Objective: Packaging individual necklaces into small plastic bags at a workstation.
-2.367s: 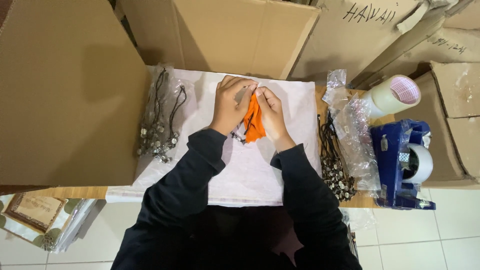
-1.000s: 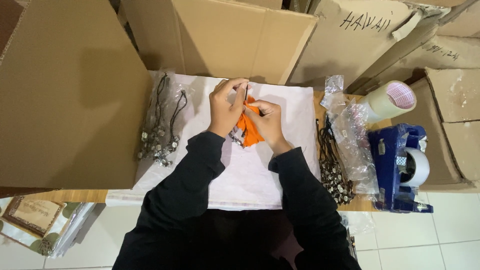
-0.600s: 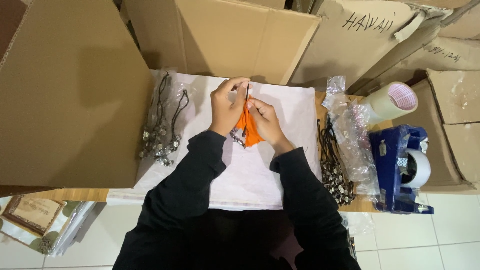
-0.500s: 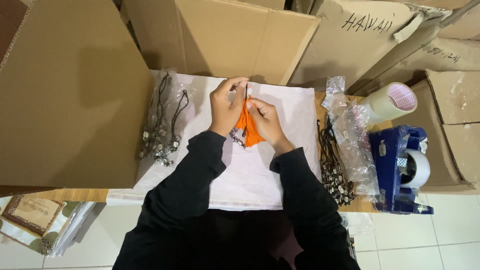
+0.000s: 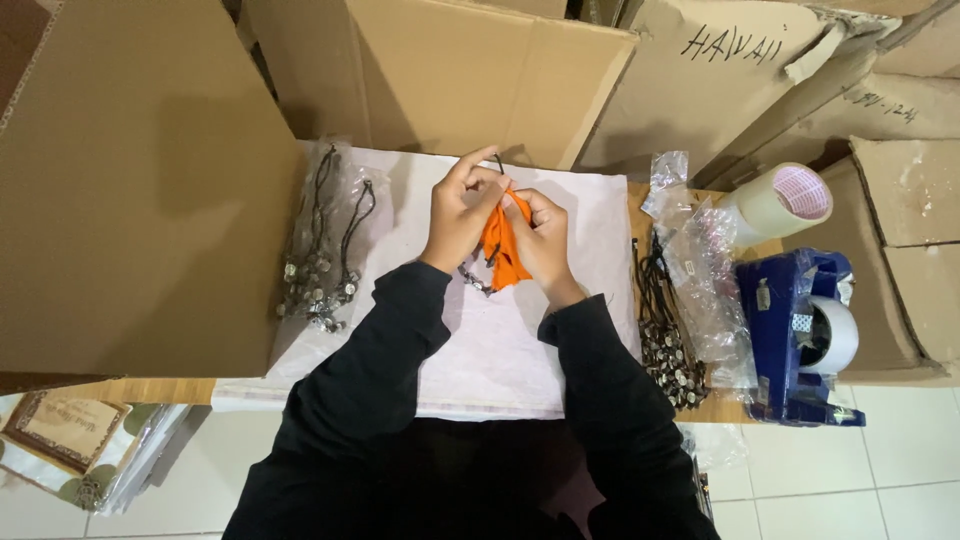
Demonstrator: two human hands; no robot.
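Both my hands meet above the middle of a white cloth-covered table (image 5: pixel 520 340). My left hand (image 5: pixel 458 212) pinches a thin black cord (image 5: pixel 497 160) that loops up over its fingertips. My right hand (image 5: pixel 541 236) holds a small orange cloth pouch (image 5: pixel 497 246) between the two palms. A bit of metal charm (image 5: pixel 474 278) hangs below the pouch, partly hidden by my left wrist. Both sleeves are black.
A pile of black-corded metal charms in clear bags (image 5: pixel 322 262) lies at the left. More corded charms (image 5: pixel 668 335) and clear plastic bags (image 5: pixel 706 262) lie at the right, beside a tape roll (image 5: pixel 782 203) and a blue tape dispenser (image 5: pixel 792 336). Cardboard boxes (image 5: pixel 140 180) surround the table.
My hands have lifted slightly and the black cord now sticks up above my left fingertips. The orange pouch has shifted from spread between the hands to tucked more upright.
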